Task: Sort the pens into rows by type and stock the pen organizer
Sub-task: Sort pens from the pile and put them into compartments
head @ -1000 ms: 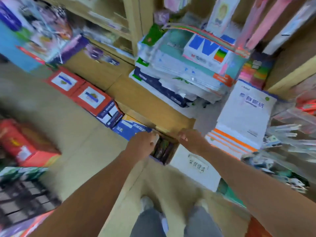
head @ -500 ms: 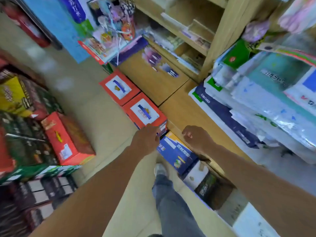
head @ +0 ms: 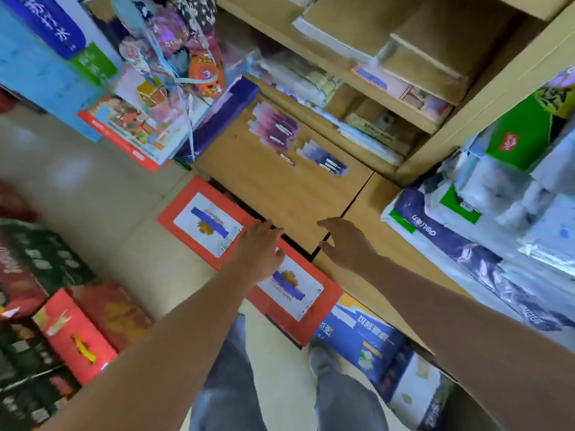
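Observation:
No pens or pen organizer show in this view. My left hand (head: 260, 247) reaches forward with straight fingers over the gap between two red boxes, the far red box (head: 202, 220) and the near red box (head: 306, 301), which lie on the floor against a wooden cabinet (head: 280, 185). My right hand (head: 345, 244) is spread open, fingers loose, just in front of the cabinet's lower edge. Neither hand holds anything.
A blue box (head: 361, 337) lies beside the near red box. Paper reams (head: 466, 241) are stacked on the right. Shelves (head: 357, 88) of stationery rise above the cabinet. Red and dark boxes (head: 71, 334) pile up at the left. My legs stand on tan floor.
The view has swung left along the row of floor boxes. Both hands, curled by the open carton before, now stretch open toward the red boxes and the cabinet.

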Demonstrator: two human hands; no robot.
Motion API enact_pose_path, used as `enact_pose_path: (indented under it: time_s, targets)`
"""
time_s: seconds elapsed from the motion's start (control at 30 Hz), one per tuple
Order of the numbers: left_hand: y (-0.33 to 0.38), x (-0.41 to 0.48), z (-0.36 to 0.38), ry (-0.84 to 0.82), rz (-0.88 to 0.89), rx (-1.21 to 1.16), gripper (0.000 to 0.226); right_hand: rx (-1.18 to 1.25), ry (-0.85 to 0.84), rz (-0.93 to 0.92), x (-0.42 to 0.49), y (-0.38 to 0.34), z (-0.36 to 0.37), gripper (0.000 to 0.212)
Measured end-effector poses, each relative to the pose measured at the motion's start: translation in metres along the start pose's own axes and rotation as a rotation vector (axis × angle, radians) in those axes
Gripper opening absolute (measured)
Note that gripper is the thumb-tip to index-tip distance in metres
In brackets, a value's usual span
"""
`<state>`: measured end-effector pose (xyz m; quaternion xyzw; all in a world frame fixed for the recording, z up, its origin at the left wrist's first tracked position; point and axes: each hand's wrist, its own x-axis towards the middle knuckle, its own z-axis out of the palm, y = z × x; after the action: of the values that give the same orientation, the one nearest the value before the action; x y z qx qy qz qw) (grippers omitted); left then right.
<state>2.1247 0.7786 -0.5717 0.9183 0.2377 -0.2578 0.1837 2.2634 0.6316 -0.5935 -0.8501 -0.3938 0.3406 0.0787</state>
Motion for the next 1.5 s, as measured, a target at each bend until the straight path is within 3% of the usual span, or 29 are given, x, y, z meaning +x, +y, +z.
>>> enact_pose_path:
  time_s: [0.33,0.6,0.77,0.9,1.1,1.27,1.5]
  targets:
    - [-0.11,0.155,-0.018,-0.187,0.238,0.116,0.056,0.107,-0.091,0.287,0.146,-0.04,0.043,0.056]
    - [-0.153,0.21,-0.023,-0.23,0.354,0.244,0.054,0.134,-0.029,0.459,0.18,-0.066,0.059,0.053]
    - [-0.165,0.221,-0.021,-0.149,0.437,0.286,0.043,0.127,0.068,0.519,0.191,-0.065,0.05,0.043]
    - [-0.154,0.238,-0.034,-0.087,0.448,0.237,0.039,0.227,0.293,0.561,0.211,-0.051,0.03,0.034]
    - [-0.128,0.275,-0.049,0.132,0.526,0.171,0.056,0.13,0.493,0.557,0.244,-0.015,-0.002,0.055]
    - [-0.118,0.295,-0.038,0.035,0.499,0.266,0.075,0.04,0.395,0.577,0.258,0.013,-0.001,0.074]
    - [-0.118,0.294,-0.034,0.05,0.508,0.285,0.078,-0.117,0.319,0.604,0.254,0.015,0.005,0.057]
